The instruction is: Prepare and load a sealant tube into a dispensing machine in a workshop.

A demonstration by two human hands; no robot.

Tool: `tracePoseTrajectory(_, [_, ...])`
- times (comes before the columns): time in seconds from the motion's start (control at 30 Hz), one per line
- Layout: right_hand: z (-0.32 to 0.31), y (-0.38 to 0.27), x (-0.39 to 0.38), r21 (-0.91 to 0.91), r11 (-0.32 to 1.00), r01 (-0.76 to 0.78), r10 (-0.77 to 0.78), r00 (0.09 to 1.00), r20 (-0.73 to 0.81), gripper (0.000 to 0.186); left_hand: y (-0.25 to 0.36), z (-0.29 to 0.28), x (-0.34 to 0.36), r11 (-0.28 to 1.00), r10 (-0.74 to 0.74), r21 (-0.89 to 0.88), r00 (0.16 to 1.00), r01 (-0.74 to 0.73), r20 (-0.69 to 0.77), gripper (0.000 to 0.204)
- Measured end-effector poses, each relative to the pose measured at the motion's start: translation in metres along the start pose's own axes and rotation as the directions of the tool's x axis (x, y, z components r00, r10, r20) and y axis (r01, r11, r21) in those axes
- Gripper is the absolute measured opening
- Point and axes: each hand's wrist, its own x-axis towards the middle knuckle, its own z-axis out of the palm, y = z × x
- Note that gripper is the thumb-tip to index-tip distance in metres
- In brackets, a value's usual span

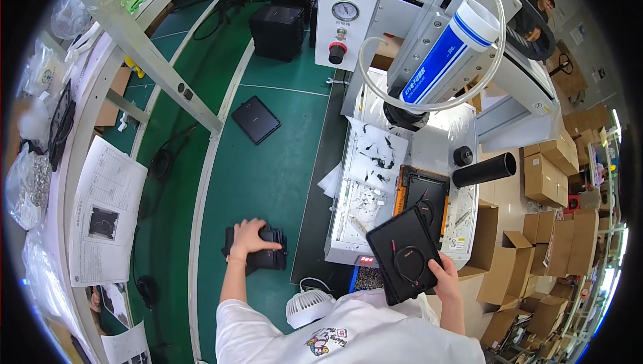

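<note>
My right hand [447,278] grips the lower right edge of a black rectangular plastic panel [383,247]. A thin black cable with a short red piece lies coiled on the panel's face. My left hand [249,240] rests with spread fingers on a small stack of similar black panels [273,259] on the green mat. Beyond the held panel, an orange fixture [400,193] on the machine bed carries another black panel [434,186] with a coiled cable, partly covered by the held one. One more black panel [256,120] lies alone farther up the mat.
A dispensing machine with a blue-and-white cartridge [450,52], a clear hose and a gauge box [346,19] stands ahead. A black tube [483,170] lies on its bed. Stacked black panels [276,32] stand far back. A white fan [309,309] is near my body; cardboard boxes [546,176] fill the right.
</note>
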Motion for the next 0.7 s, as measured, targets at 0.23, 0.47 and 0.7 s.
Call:
tracePoseTrajectory(0.23, [0.069, -0.006, 0.035, -0.183, 0.983, 0.0, 0.069, 0.926, 0.371, 0.033, -0.006, 0.028, -0.096, 0.995, 0.019, -0.093, 0.999, -0.023, -0.04, 0.105])
tracePoseTrajectory(0.47, [0.127, 0.034, 0.056, -0.433, 0.863, 0.261, 0.088, 0.766, 0.637, 0.034, 0.11, -0.069, -0.115, 0.874, 0.486, 0.127, 0.836, -0.47, -0.253, 0.105])
tracePoseTrajectory(0.7, [0.147, 0.073, 0.068, -0.438, 0.814, 0.382, 0.064, 0.691, 0.72, 0.061, 0.143, -0.073, -0.096, 0.623, 0.752, 0.263, 0.657, -0.736, 0.056, 0.113])
